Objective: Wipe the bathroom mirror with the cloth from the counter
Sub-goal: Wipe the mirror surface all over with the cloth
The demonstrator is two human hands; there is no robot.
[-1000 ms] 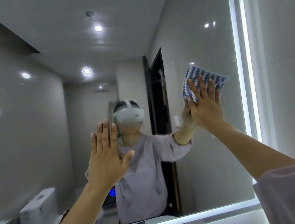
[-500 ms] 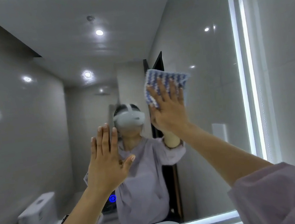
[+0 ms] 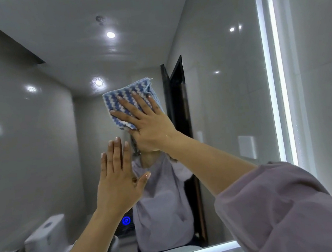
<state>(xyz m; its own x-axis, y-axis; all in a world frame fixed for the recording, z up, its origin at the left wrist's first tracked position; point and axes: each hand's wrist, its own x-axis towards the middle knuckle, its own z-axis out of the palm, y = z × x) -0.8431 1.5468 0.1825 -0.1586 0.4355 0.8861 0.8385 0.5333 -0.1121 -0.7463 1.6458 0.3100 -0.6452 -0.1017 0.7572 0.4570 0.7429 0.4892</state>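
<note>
Now 2 hands (image 3: 119, 183) (image 3: 150, 125), 1 cloth (image 3: 119, 99).

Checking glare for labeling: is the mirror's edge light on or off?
On. The mirror has a bright white band glowing along its top, right and bottom edges.

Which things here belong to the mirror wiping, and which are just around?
Job: bathroom mirror; blue-and-white striped cloth; right hand, pressing the cloth flat; left hand, held flat.
Just around, all reflected: toilet cistern; blue-lit button; white wall plate; dark door frame.
</note>
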